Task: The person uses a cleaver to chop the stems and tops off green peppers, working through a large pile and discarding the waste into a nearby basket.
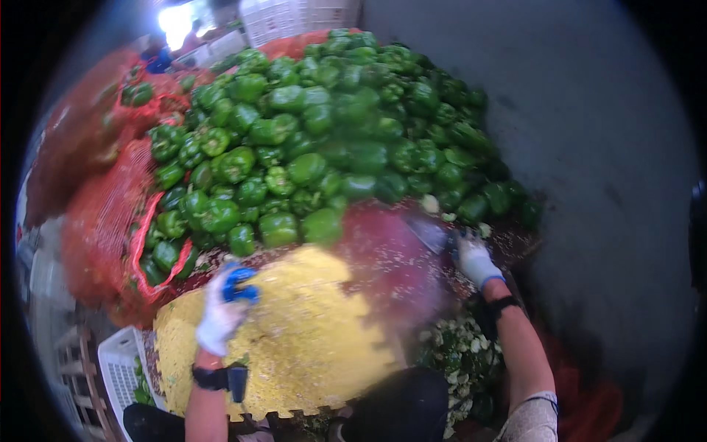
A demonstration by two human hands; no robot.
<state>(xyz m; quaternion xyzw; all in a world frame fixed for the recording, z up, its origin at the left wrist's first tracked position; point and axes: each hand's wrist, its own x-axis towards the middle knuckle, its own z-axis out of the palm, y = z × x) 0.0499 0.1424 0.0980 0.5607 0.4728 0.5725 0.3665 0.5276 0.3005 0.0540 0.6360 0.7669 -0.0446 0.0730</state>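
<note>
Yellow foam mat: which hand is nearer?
Left. The left hand, gloved and gripping a blue tool, is over the yellow foam mat. The right hand is off past its right edge, holding a blurred blade.

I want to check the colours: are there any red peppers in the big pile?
No, every pepper in the pile is green; the only red there is the mesh sacks lying along its left side.
</note>
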